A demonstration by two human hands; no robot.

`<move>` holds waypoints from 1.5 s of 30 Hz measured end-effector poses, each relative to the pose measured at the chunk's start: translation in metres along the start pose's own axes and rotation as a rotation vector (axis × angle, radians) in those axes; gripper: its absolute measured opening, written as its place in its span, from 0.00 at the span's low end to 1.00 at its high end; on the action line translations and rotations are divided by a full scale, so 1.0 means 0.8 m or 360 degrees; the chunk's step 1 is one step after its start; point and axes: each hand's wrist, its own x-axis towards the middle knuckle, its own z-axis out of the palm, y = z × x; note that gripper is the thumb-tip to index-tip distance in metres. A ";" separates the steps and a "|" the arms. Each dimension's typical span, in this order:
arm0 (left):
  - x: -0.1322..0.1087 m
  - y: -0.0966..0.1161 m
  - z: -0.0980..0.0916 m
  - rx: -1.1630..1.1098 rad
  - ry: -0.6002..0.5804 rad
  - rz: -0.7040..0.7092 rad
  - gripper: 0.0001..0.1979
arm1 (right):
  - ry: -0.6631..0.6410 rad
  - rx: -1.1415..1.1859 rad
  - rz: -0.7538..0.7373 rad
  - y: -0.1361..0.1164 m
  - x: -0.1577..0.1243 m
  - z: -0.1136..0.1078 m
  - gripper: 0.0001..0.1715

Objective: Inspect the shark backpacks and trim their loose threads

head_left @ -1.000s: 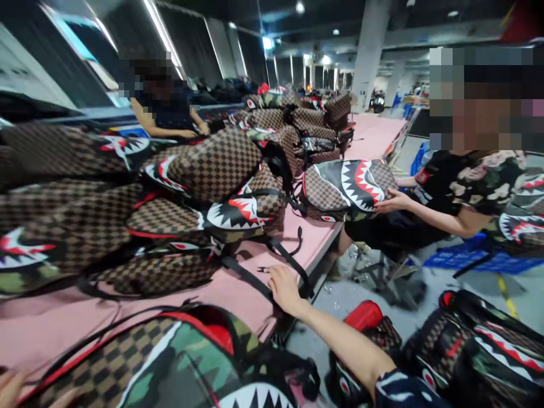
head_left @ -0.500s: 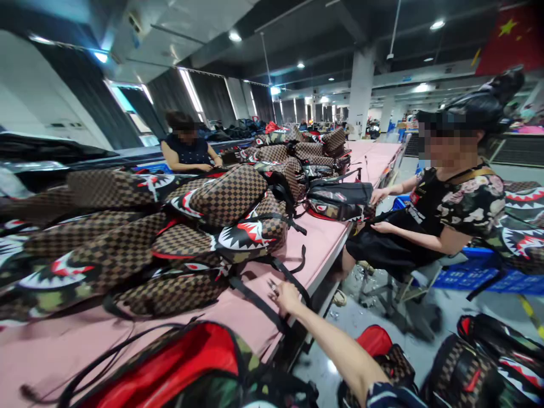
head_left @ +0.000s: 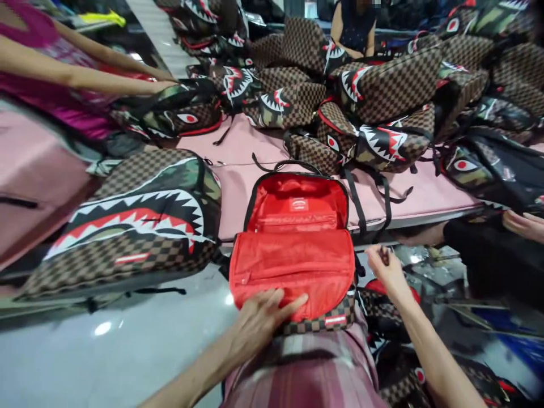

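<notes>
The pink desk (head_left: 255, 147) carries a heap of checkered shark-mouth backpacks (head_left: 382, 90). Another shark-mouth backpack (head_left: 136, 221) lies at the left, just beside the open backpack (head_left: 297, 249). The open backpack rests unzipped, red lining up, reaching from the desk edge to the person's lap. The left hand (head_left: 259, 320) lies flat on that lining, grip open. The right hand (head_left: 386, 275) hovers just to its right, grip closed on a small dark item (head_left: 385, 255) too blurred to name.

Open backpack (head_left: 297, 249) red lining, brown checker trim; table (head_left: 250, 170) pink.
</notes>
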 end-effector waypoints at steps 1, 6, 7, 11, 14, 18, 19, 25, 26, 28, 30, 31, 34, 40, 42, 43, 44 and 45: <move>0.002 0.001 -0.003 0.0014 0.0025 0.0022 0.37 | -0.0127 -0.0087 0.0018 -0.004 -0.009 0.011 0.20; 0.016 0.014 -0.014 0.0079 0.0104 -0.0014 0.32 | -0.0304 -0.0053 0.0156 -0.012 -0.024 0.042 0.23; 0.017 0.016 -0.011 0.0071 0.0138 -0.0007 0.31 | -0.0282 -0.0027 0.0172 -0.010 -0.023 0.042 0.23; 0.013 0.011 0.000 -0.0013 0.0240 0.0036 0.26 | -0.0297 -0.0071 0.0238 0.012 -0.018 0.039 0.23; 0.006 -0.007 -0.023 -0.0306 0.0099 0.0075 0.20 | -0.0363 -0.0110 0.0297 0.028 -0.016 0.042 0.24; 0.044 -0.058 -0.101 -0.1057 0.0116 0.0121 0.15 | -0.0423 -0.0051 0.0357 0.034 -0.020 0.052 0.25; 0.066 -0.073 -0.119 -0.1107 0.0256 0.0014 0.16 | -0.0423 -0.0027 0.0360 0.034 -0.021 0.054 0.25; 0.202 -0.126 -0.114 -0.0747 -0.0026 -0.0481 0.15 | -0.0477 0.0079 0.0334 0.033 -0.035 0.052 0.25; 0.210 -0.128 -0.102 -0.0728 -0.0166 -0.0447 0.14 | -0.0516 0.0067 0.0333 0.034 -0.037 0.047 0.24; 0.210 -0.127 -0.080 -0.0694 -0.0342 -0.0385 0.14 | -0.0616 0.0013 0.0346 0.037 -0.039 0.032 0.22; 0.198 -0.126 -0.067 -0.0639 -0.0427 -0.0378 0.17 | -0.0638 -0.0076 0.0337 0.034 -0.035 0.010 0.23; 0.191 -0.125 -0.064 -0.0609 -0.0447 -0.0386 0.19 | -0.0574 -0.0132 0.0307 0.029 -0.030 -0.003 0.24; 0.178 -0.118 -0.065 -0.0546 -0.0471 -0.0424 0.20 | -0.0258 -0.0386 0.0036 -0.006 0.008 -0.027 0.23; 0.175 -0.097 -0.070 -0.0464 -0.0401 -0.0566 0.22 | -0.0796 -0.1339 -0.0745 -0.092 0.126 0.081 0.18; 0.171 -0.091 -0.067 -0.0416 -0.0358 -0.0620 0.22 | -0.0897 -0.1766 -0.0681 -0.095 0.150 0.133 0.16; 0.167 -0.090 -0.065 -0.0393 -0.0335 -0.0647 0.21 | -0.0918 -0.1873 -0.0657 -0.092 0.157 0.151 0.16; 0.164 -0.090 -0.063 -0.0372 -0.0309 -0.0676 0.21 | -0.0928 -0.1935 -0.0637 -0.087 0.160 0.164 0.15; 0.160 -0.092 -0.059 -0.0355 -0.0283 -0.0706 0.21 | -0.0927 -0.1966 -0.0630 -0.080 0.161 0.169 0.15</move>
